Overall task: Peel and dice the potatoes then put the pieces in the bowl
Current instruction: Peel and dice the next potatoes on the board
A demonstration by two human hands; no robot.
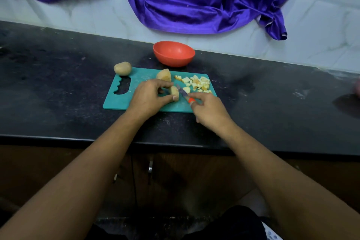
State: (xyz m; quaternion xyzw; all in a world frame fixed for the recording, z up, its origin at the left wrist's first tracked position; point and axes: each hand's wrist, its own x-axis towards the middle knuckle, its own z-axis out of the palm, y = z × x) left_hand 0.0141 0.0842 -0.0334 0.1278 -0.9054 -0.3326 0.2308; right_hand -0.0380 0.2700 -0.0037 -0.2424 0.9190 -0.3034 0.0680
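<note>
On the teal cutting board [120, 101] my left hand [150, 97] pinches a small potato piece [174, 91] between thumb and fingers. My right hand [208, 109] holds a knife [184, 93] with an orange handle, its blade lying just right of that piece. A larger cut potato half [164, 74] sits behind my left hand. Several diced pieces [196, 83] lie on the board's right part. A whole unpeeled potato [122, 68] rests at the board's far left corner. The orange bowl [174, 53] stands behind the board.
The board lies on a dark stone counter [58, 84] with its front edge close to me. A white tiled wall with a purple cloth [194, 0] hanging over it rises behind. Cabinet doors are below the counter.
</note>
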